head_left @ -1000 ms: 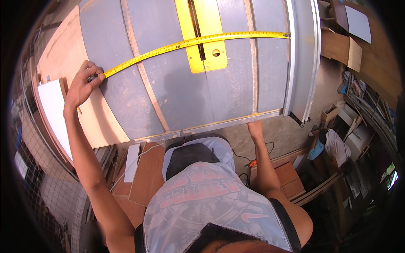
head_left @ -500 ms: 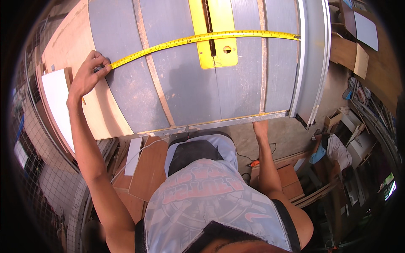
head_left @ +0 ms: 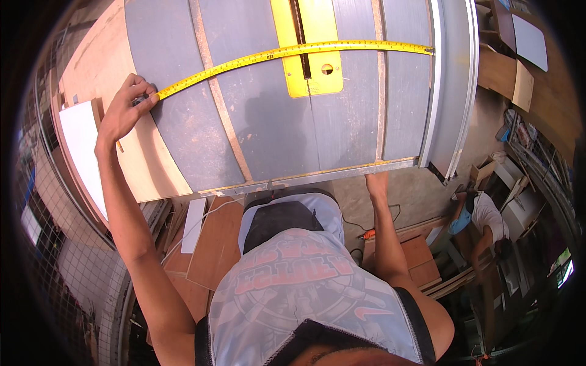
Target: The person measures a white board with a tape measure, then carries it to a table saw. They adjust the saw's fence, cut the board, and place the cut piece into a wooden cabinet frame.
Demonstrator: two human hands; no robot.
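My left hand (head_left: 127, 108), over the left part of the table saw (head_left: 278, 137), is closed on the case end of a yellow tape measure (head_left: 244, 61). The case is mostly hidden by my fingers. The blade stretches across the grey saw top, over the yellow throat plate (head_left: 311, 85), and its far end meets the metal rip fence (head_left: 433, 110) on the right. Below my left wrist pokes out a thin stick like a pencil (head_left: 120, 146). My right hand (head_left: 377, 182) is at the saw's front rail (head_left: 342, 172); its fingers are hidden beneath the edge.
A pale wooden panel (head_left: 146, 174) adjoins the saw top on the left, with a white board (head_left: 85, 146) beside it. Brown boards (head_left: 217, 244) lie below. An orange tool (head_left: 368, 234) with a cord rests on the right. Another person (head_left: 488, 216) bends among wood pieces at far right.
The tape has shifted very slightly up in the picture, still held in my left hand. My right hand stays at the rail. The other person's arm at right has moved downward.
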